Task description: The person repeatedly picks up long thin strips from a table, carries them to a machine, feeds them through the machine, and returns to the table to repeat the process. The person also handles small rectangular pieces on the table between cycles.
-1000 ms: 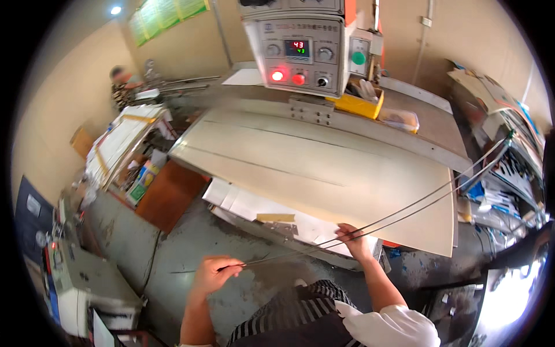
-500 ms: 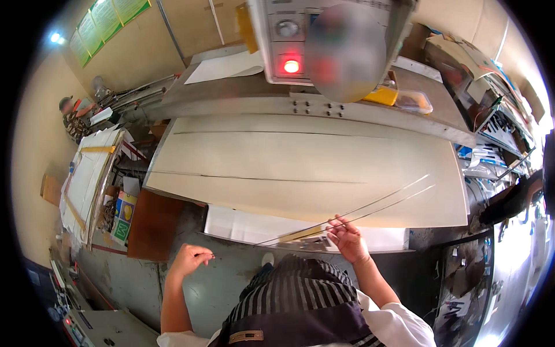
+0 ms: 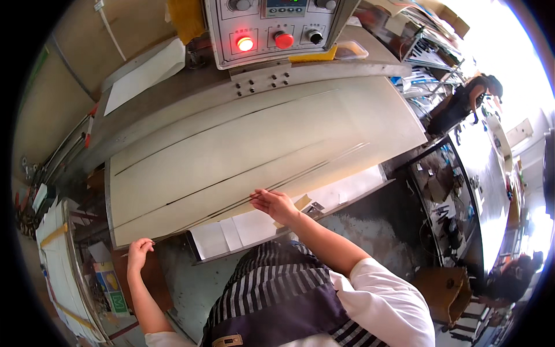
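Observation:
Two long, thin dark strips point(image 3: 306, 172) run slantwise over the near edge of a broad cream sheet point(image 3: 243, 156). My right hand point(image 3: 276, 206) is closed on them around their middle, fingertips pinched together. At the sheet's near left corner, my left hand point(image 3: 139, 254) pinches what looks like the left end of the strips; its fingertips are small in the picture. Farther back on the sheet lie a thin dark strip point(image 3: 191, 191) with a small dark spot on it, and another dark strip point(image 3: 231, 120), each stretching from left to right.
Beyond the sheet, a metal beam point(image 3: 173, 113) carries a control box point(image 3: 263, 37) with a lit red lamp. White paper point(image 3: 243, 228) lies on a ledge below the sheet's near edge. To the right, a person in dark clothing point(image 3: 454, 110) stands by a long table point(image 3: 488, 185).
My view has turned. My left hand has come up to the sheet's left corner and closed at the strips' end. My right hand has shifted left with the strips, which now lie lower over the sheet.

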`<move>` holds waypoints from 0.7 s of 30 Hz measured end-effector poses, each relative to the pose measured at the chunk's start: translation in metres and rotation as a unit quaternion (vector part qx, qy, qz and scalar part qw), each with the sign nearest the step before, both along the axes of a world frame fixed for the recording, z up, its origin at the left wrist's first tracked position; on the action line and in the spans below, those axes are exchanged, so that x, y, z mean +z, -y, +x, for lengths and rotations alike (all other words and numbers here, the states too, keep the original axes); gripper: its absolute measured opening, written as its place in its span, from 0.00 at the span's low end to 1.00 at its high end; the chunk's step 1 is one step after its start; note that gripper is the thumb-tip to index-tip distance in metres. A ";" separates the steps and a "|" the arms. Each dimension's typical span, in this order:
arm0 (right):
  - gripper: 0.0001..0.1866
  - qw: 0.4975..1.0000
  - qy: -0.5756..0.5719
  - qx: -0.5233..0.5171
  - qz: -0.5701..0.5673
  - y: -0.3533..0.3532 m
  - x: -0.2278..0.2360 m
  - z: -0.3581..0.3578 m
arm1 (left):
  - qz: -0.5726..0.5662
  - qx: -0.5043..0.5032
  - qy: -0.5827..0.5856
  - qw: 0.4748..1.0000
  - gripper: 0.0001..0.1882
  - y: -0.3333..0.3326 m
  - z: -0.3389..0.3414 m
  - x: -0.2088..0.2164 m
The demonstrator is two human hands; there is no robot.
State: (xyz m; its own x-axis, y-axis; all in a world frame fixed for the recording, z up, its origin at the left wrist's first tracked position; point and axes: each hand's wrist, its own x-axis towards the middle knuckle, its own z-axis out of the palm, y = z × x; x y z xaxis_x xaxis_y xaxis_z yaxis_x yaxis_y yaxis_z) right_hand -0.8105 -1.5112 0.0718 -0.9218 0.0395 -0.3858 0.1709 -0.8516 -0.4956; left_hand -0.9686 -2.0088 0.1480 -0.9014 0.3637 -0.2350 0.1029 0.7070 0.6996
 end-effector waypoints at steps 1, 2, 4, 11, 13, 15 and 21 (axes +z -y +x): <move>0.17 1.000 0.011 0.016 -0.009 0.000 -0.004 -0.005 | 0.006 -0.002 0.000 1.000 0.07 0.006 -0.014 -0.008; 0.18 0.999 0.023 0.035 -0.020 0.003 0.000 -0.008 | -0.031 -0.006 -0.011 0.999 0.06 0.009 -0.023 -0.010; 0.18 0.989 0.082 0.038 0.117 0.005 0.010 -0.004 | -0.024 -0.004 -0.009 1.000 0.06 0.013 -0.041 -0.024; 0.15 0.465 -0.048 -0.074 0.881 -0.037 0.017 0.001 | -0.117 -0.022 -0.140 0.983 0.07 0.048 -0.070 -0.066; 0.19 0.415 -0.006 -0.019 0.909 -0.050 0.012 0.004 | -0.170 -0.003 -0.124 0.978 0.09 0.040 -0.070 -0.062; 0.23 0.405 -0.016 0.029 0.913 -0.062 0.003 0.006 | -0.170 -0.034 -0.155 0.973 0.08 0.038 -0.074 -0.062; 0.26 0.381 -0.030 0.026 0.924 -0.055 -0.009 0.008 | -0.209 0.124 -0.304 0.921 0.23 -0.001 -0.038 -0.050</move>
